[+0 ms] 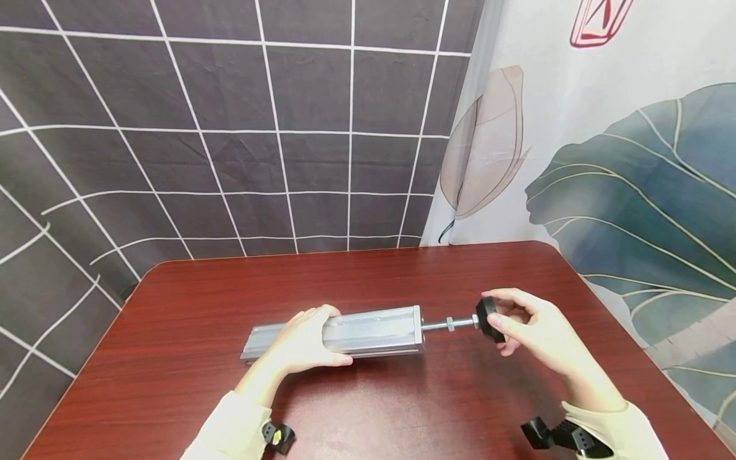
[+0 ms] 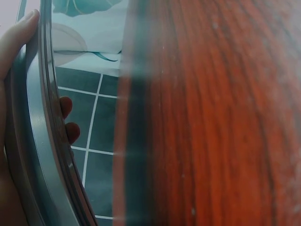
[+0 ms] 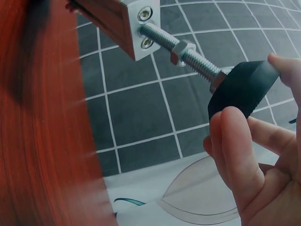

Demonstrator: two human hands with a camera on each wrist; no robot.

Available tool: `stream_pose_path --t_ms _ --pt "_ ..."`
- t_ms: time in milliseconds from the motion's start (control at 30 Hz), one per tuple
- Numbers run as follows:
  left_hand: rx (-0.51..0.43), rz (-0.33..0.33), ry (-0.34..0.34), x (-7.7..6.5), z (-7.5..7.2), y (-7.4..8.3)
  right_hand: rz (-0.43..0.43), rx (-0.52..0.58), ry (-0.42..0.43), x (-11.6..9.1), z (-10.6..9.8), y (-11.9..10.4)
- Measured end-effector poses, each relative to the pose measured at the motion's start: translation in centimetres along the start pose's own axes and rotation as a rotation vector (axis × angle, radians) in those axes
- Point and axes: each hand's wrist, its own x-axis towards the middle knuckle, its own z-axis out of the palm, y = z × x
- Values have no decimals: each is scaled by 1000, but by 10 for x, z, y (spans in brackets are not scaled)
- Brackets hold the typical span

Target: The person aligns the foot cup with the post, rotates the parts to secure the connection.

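Note:
A silver aluminium profile bar (image 1: 368, 332) lies on the dark red table (image 1: 402, 396). My left hand (image 1: 305, 342) grips its left half, fingers curled over the top; the left wrist view shows the bar (image 2: 33, 141) close up with fingertips (image 2: 70, 132) behind it. A threaded rod (image 1: 451, 324) with a nut sticks out of the bar's right end cap (image 3: 141, 28). At the rod's tip sits a black round foot (image 1: 487, 318), pinched by my right hand (image 1: 517, 322). In the right wrist view the foot (image 3: 242, 87) is held between thumb and fingers (image 3: 235, 141).
A dark tiled cloth (image 1: 230, 128) hangs behind the table, and a leaf-print curtain (image 1: 621, 160) to the right. Wrist camera mounts (image 1: 569, 437) show at the bottom edge. The table's edges run close on the left and right.

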Motion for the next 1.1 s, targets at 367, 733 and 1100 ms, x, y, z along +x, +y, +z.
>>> stream_pose_path --t_ms 367,733,1100 --pt "28 15 5 2 -5 3 36 -1 20 0 2 -2" --pt "1 20 2 -4 0 1 128 -128 54 -6 8 -6" --pt "-6 0 8 -3 -2 0 140 -123 42 -5 8 -8"
